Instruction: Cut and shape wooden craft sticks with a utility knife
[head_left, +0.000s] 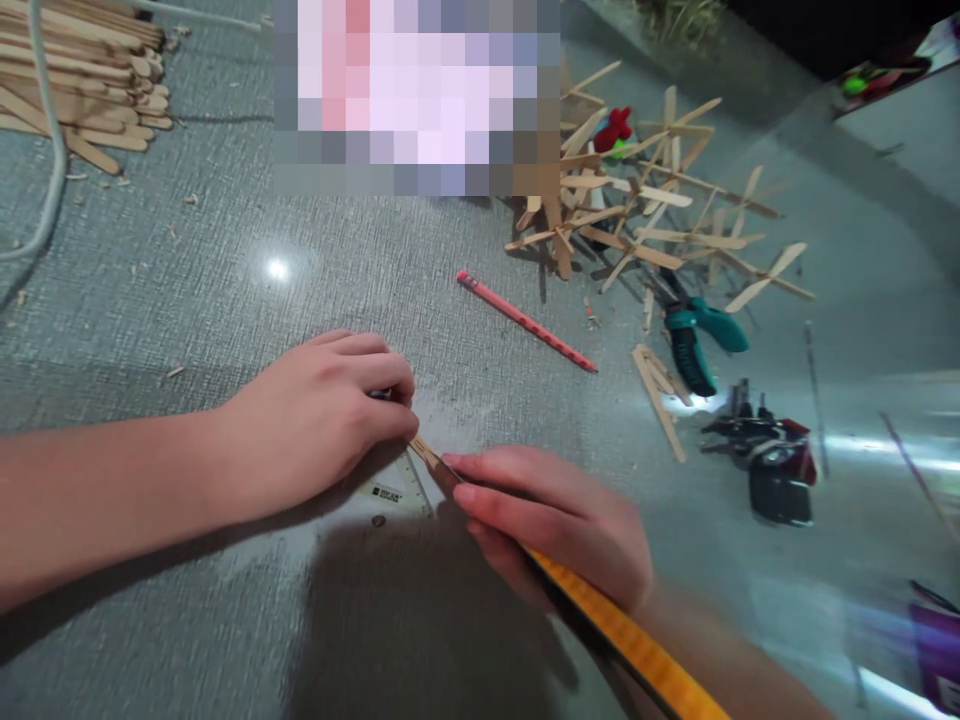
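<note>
My left hand (322,420) lies curled on the grey table, fingers pressed down on a clear plastic set square (390,490) and the end of a thin wooden stick (425,452). My right hand (555,525) is closed round a yellow-and-black pencil-like tool (637,650), whose tip meets the stick just right of my left fingertips. What lies under my left fingers is mostly hidden.
A red pencil (525,322) lies beyond the hands. Glued stick shapes (645,215) are heaped at the back right, with teal-handled pliers (694,340), loose sticks (658,395) and a dark tool (776,470) beside them. A stack of craft sticks (90,80) sits at the back left.
</note>
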